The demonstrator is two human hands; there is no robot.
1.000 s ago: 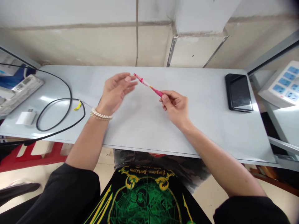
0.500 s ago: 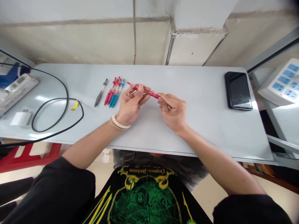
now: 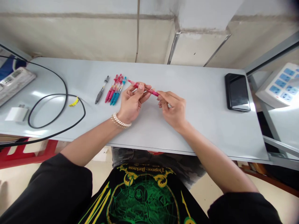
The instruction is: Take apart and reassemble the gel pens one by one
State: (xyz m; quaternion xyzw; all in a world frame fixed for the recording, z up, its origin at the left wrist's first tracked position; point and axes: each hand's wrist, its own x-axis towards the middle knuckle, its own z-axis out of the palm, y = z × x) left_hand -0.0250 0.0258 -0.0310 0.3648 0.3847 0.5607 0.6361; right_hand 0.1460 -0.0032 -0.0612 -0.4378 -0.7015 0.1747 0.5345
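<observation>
A pink pen is held above the table between both hands, slanting down to the right. My left hand is closed around its clip half, thumb on top. At the grip end, my right hand pinches the pen with thumb and forefinger. Left of my left hand lie several pens in a loose row: a grey pen, pink pens and blue pens. Part of the held pen's barrel is hidden by my left fingers.
On the grey table, a black device with a dark screen lies at the right. A black cable loops at the left, near a white charger plug and a power strip. A white socket box stands far right.
The camera view has shifted slightly. Both hands keep nearly the same hold on the pink pen, with no clear change in it.
</observation>
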